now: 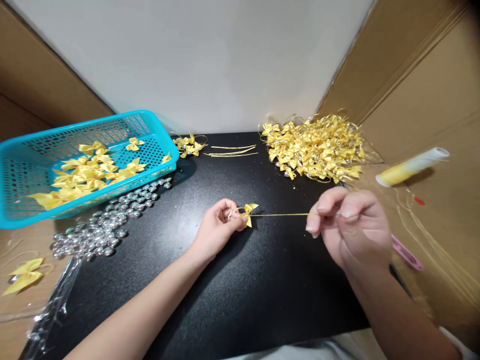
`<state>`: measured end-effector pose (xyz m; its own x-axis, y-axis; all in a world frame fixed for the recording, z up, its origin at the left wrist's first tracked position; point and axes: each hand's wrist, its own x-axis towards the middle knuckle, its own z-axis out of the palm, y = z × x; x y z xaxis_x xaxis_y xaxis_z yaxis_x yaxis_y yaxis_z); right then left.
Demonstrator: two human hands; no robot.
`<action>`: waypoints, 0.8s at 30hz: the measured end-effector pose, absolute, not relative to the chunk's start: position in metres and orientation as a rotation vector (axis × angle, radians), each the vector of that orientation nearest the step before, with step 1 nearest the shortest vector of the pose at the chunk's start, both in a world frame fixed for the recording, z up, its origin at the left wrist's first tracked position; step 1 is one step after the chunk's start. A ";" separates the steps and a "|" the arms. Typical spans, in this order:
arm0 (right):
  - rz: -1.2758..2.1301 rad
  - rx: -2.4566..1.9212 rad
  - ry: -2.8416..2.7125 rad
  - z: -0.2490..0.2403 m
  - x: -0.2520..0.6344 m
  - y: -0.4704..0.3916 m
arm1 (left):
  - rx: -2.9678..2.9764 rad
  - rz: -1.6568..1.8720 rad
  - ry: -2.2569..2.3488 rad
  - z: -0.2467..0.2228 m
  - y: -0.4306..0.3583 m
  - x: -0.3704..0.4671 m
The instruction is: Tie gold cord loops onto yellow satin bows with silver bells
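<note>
My left hand (pixel 224 218) pinches a small yellow bow (pixel 250 212) over the middle of the black board. A thin gold cord (pixel 279 215) runs from the bow to the right, stretched straight. Its far part is between the fingers of my right hand (pixel 347 220), which are closed on it. A loop of cord shows beside my left fingertips. Whether a bead is on the bow cannot be seen.
A blue basket (pixel 93 196) with yellow bows stands at the left, silver beads (pixel 97 230) before it. Cut cords (pixel 232 151) and a small bow group (pixel 190 145) lie at the back. A large bow pile (pixel 315 147), a spool (pixel 412 167) and a pink tool (pixel 408 253) are right.
</note>
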<state>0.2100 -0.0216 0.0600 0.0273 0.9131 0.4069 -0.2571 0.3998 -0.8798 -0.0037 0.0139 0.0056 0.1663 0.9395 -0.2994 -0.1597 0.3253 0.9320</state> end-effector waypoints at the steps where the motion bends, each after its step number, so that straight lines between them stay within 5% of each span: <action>1: 1.027 -0.709 -1.207 0.061 0.213 -0.021 | 0.908 0.959 1.114 0.006 0.014 -0.004; 12: 1.209 -0.966 -1.094 0.050 0.218 -0.007 | 0.941 0.950 1.142 0.010 0.012 -0.004; 24: 0.771 -0.955 -0.970 0.050 0.216 -0.005 | 1.086 0.859 1.229 0.010 0.013 -0.003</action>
